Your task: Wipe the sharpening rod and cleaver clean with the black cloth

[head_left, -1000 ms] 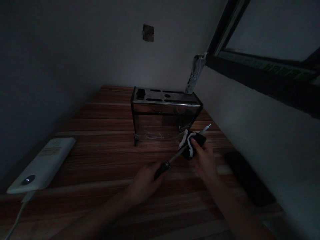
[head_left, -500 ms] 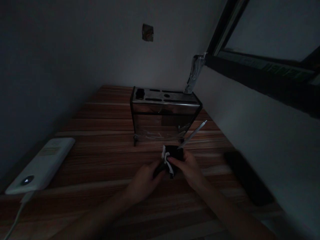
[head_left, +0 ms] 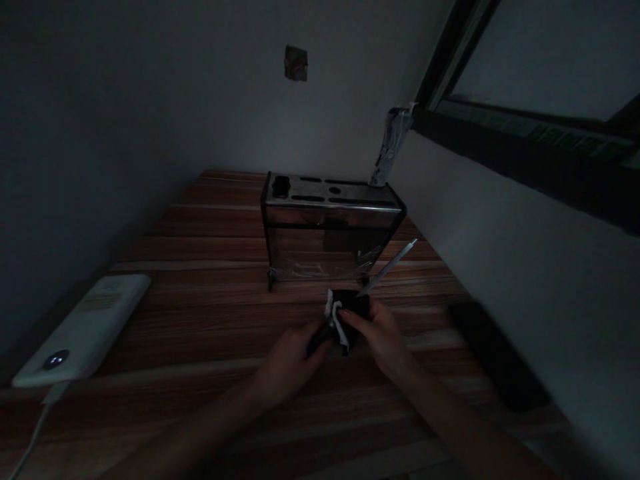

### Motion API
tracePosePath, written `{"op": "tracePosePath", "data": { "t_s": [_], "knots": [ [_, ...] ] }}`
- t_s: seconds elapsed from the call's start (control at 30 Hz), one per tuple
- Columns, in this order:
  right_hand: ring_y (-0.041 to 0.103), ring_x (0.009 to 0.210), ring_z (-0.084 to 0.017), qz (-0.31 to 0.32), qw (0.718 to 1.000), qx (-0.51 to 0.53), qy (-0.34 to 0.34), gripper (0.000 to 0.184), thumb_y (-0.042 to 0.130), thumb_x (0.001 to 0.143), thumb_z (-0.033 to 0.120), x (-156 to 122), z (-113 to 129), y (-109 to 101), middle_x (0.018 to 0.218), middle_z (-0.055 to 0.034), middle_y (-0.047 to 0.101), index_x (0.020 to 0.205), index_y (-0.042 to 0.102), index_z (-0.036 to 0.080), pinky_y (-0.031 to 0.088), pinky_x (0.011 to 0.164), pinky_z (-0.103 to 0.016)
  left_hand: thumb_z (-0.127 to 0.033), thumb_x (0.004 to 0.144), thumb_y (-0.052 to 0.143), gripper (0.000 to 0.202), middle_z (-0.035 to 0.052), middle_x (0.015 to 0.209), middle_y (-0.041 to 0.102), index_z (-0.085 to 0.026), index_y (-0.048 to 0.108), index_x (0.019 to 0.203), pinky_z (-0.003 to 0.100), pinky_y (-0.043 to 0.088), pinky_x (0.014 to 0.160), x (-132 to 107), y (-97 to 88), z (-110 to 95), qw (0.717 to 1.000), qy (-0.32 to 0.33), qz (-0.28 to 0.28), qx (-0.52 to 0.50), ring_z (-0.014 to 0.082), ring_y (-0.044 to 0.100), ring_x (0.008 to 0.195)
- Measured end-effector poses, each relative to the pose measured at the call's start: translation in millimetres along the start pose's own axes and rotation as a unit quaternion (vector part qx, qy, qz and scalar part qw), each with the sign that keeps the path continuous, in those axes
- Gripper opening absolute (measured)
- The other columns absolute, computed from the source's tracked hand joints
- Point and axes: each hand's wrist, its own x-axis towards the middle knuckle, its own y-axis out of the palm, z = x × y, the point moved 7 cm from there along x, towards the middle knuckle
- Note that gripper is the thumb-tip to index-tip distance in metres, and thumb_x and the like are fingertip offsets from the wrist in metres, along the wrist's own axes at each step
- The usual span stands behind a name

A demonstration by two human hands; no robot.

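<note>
The room is dim. My left hand (head_left: 287,363) is closed round the dark handle of a thin metal rod (head_left: 390,265), perhaps a sharpening steel, which points up and to the right. My right hand (head_left: 383,333) pinches a black and white cloth (head_left: 345,317) wrapped round the rod close to the handle. Both hands hover over the wooden table (head_left: 210,293), just in front of a metal knife holder (head_left: 327,227) with slots in its top.
A white power bank (head_left: 85,330) with a cable lies at the table's left edge. A dark flat object (head_left: 493,357) lies at the right, by the wall. A window frame (head_left: 520,143) runs along the right wall above the table.
My right hand has slid the cloth down the rod from near its tip to the handle end. In the last half second almost nothing moved.
</note>
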Motion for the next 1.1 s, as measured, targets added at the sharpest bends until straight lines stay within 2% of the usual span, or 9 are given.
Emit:
{"op": "tracePosePath", "data": {
  "t_s": [0.37,0.57,0.77,1.1],
  "knots": [
    [0.063,0.064,-0.014,0.004,0.999,0.025,-0.019,0.021,0.076,0.060,0.029,4,5,-3,0.073,0.0010,0.071,0.076,0.068,0.019,0.050,0.061,-0.024,-0.024,0.083,0.045,0.022,0.0040,0.091,0.066,-0.018,0.057,0.100,0.026,0.046,0.073,1,1.4,2,1.000,-0.004,0.004,0.004,0.0169,0.061,0.079],
    [0.063,0.064,-0.015,-0.050,0.996,0.060,-0.047,0.020,0.076,0.060,0.029,9,16,-18,0.072,0.0012,0.070,0.075,0.067,0.018,0.051,0.060,-0.025,-0.028,0.084,0.044,0.019,0.0024,0.077,0.064,-0.017,0.058,0.090,0.022,0.042,0.057,0,1.6,3,0.999,-0.022,0.005,0.031,0.0152,0.060,0.065],
    [0.064,0.069,-0.016,-0.078,0.993,0.079,-0.049,0.024,0.076,0.058,0.031,12,22,-22,0.076,-0.0004,0.071,0.077,0.068,0.018,0.052,0.066,-0.028,-0.028,0.084,0.044,0.018,0.0017,0.080,0.065,-0.018,0.057,0.092,0.023,0.043,0.062,0,1.6,2,1.000,-0.016,0.001,0.025,0.0154,0.060,0.069],
    [0.066,0.064,-0.016,-0.111,0.984,0.118,-0.074,0.025,0.077,0.056,0.030,16,38,-36,0.072,0.0012,0.071,0.077,0.068,0.020,0.054,0.065,-0.030,-0.030,0.085,0.043,0.020,0.0014,0.077,0.064,-0.018,0.058,0.090,0.022,0.042,0.060,0,1.8,1,1.000,-0.008,0.003,0.029,0.0149,0.060,0.067]
  ]
}}
